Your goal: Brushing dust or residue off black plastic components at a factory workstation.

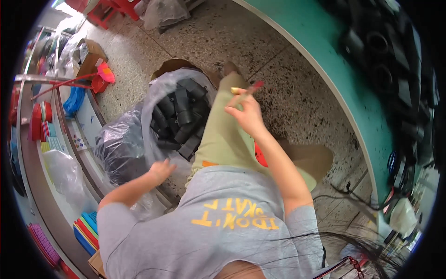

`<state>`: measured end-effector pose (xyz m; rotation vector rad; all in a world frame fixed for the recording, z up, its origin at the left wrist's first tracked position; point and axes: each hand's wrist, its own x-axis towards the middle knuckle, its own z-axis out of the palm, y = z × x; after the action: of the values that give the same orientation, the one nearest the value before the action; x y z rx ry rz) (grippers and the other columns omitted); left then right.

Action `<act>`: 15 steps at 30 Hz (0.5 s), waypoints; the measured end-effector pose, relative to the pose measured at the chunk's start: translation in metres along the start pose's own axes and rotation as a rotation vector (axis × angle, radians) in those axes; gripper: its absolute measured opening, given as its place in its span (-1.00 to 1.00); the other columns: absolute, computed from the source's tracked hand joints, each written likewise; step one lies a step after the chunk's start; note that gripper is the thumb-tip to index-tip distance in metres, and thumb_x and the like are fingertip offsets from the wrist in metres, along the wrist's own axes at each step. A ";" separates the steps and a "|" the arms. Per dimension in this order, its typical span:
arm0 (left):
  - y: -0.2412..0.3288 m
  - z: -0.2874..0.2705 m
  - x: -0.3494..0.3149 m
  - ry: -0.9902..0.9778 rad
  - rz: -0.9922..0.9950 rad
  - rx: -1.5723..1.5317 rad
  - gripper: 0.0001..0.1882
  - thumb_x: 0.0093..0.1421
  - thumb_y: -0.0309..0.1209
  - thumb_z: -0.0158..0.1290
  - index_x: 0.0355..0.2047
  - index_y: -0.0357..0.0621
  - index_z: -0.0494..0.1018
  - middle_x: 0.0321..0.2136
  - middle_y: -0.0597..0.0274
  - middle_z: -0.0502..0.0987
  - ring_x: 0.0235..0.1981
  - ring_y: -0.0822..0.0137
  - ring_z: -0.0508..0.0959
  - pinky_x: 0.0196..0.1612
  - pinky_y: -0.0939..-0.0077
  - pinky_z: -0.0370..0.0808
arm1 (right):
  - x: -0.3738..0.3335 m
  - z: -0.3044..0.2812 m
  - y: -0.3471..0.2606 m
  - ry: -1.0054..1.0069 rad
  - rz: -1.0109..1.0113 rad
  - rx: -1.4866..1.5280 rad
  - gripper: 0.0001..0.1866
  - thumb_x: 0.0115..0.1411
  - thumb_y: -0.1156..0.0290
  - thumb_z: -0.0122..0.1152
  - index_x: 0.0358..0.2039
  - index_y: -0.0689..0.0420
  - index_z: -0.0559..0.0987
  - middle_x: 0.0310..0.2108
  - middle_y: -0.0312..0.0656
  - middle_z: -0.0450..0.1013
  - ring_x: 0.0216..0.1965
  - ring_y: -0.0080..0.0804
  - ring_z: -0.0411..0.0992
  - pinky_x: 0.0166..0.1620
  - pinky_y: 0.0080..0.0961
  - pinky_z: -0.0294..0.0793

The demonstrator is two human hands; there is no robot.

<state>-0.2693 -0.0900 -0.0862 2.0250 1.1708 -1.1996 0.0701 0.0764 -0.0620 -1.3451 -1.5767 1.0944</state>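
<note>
My right hand [249,114] is raised over my right leg, closed round a slim red-ended tool [255,86] whose exact kind I cannot make out. Something yellow [238,90] covers a fingertip of that hand. My left hand [161,171], a little blurred, hangs beside my left thigh with its fingers apart and nothing visible in it. It is near a clear plastic bag [149,111] lining a cardboard box [174,67]. Many black plastic tubular parts [182,109] lie heaped inside the bag.
A green table [306,28] curves along the right, with black parts [376,44] piled on it. Black scraps [297,79] litter the speckled floor. At left stand shelves with coloured goods, a red dustpan [100,83], a carton [90,58] and another filled plastic bag [121,144].
</note>
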 end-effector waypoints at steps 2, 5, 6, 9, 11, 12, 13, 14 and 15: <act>0.002 -0.003 -0.049 -0.250 0.087 0.021 -0.51 0.04 -0.38 0.00 0.04 0.11 0.28 -0.01 0.08 0.32 -0.10 0.17 0.47 -0.17 0.31 0.46 | 0.041 0.043 0.008 -0.090 -0.118 -0.179 -0.80 -0.18 0.35 0.33 -0.50 0.13 0.58 0.01 -0.01 0.28 0.04 -0.12 0.25 0.05 -0.36 0.24; -0.003 -0.029 -0.061 -0.378 -0.055 -0.143 -0.49 -0.03 -0.36 0.08 0.00 0.11 0.32 -0.03 0.08 0.35 -0.10 0.15 0.47 -0.15 0.32 0.45 | 0.085 0.107 0.015 -0.036 -0.276 -0.529 -0.74 -0.23 0.33 0.36 -0.45 0.09 0.60 -0.02 -0.03 0.29 0.01 -0.09 0.24 0.01 -0.25 0.23; 0.003 -0.050 -0.065 -0.075 -0.116 -0.417 -0.48 -0.05 -0.36 0.10 0.00 0.11 0.33 -0.03 0.09 0.36 -0.07 0.15 0.45 -0.10 0.33 0.42 | 0.094 0.120 0.026 -0.060 -0.287 -0.535 -0.74 -0.23 0.33 0.36 -0.45 0.09 0.60 -0.02 -0.03 0.29 0.01 -0.09 0.24 0.01 -0.25 0.23; 0.042 -0.085 -0.013 0.927 -0.164 -0.776 -0.35 -0.16 -0.23 0.20 0.02 0.09 0.32 0.06 0.00 0.26 0.10 -0.08 0.23 0.08 0.07 0.21 | 0.133 0.149 0.047 -0.159 -0.218 -0.363 -0.81 -0.13 0.42 0.30 -0.46 0.17 0.56 -0.32 -0.18 0.44 -0.26 -0.30 0.41 -0.26 -0.42 0.36; 0.048 -0.105 0.043 1.005 -0.245 -0.560 -0.22 -0.19 -0.15 0.23 0.11 0.15 0.23 0.19 -0.06 0.05 0.21 -0.22 -0.04 0.13 -0.19 -0.04 | 0.148 0.153 0.038 -0.194 0.052 0.195 -0.84 -0.07 0.43 0.27 -0.46 0.19 0.53 -0.39 -0.22 0.44 -0.35 -0.39 0.39 -0.31 -0.48 0.36; 0.038 -0.102 0.084 0.965 -0.296 -0.558 -0.16 -0.18 -0.07 0.22 0.16 0.26 0.16 0.23 -0.03 -0.10 0.23 -0.27 -0.18 0.08 -0.40 -0.15 | 0.153 0.150 0.027 -0.195 0.344 0.745 -0.87 -0.01 0.44 0.24 -0.46 0.20 0.50 -0.46 -0.27 0.44 -0.45 -0.49 0.38 -0.36 -0.54 0.35; 0.025 -0.099 0.114 0.920 -0.433 -0.545 -0.14 -0.19 0.00 0.21 0.17 0.27 0.14 0.25 0.02 -0.11 0.24 -0.24 -0.17 0.10 -0.37 -0.14 | 0.151 0.141 -0.018 -0.251 0.435 1.004 -0.92 0.07 0.48 0.17 -0.45 0.18 0.47 -0.52 -0.35 0.40 -0.49 -0.63 0.33 -0.41 -0.66 0.32; 0.008 -0.099 0.137 1.006 -0.429 -0.528 -0.19 -0.18 0.02 0.19 0.13 0.26 0.18 0.25 0.07 -0.12 0.24 -0.22 -0.17 0.07 -0.42 -0.12 | 0.145 0.135 -0.051 -0.205 0.423 1.011 -0.94 0.07 0.47 0.16 -0.47 0.15 0.47 -0.54 -0.37 0.40 -0.50 -0.63 0.33 -0.41 -0.65 0.32; -0.006 -0.111 0.153 0.834 -0.420 -0.568 -0.27 -0.12 0.03 0.15 0.08 0.16 0.24 0.23 0.06 -0.04 0.23 -0.22 -0.13 0.10 -0.33 -0.04 | 0.134 0.131 -0.050 -0.330 0.427 0.953 -0.95 0.06 0.48 0.16 -0.45 0.14 0.47 -0.53 -0.37 0.39 -0.48 -0.64 0.33 -0.39 -0.66 0.32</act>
<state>-0.1891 0.0607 -0.1667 1.8783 2.1062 -0.0453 -0.0876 0.1898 -0.0541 -0.8499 -0.7332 2.0617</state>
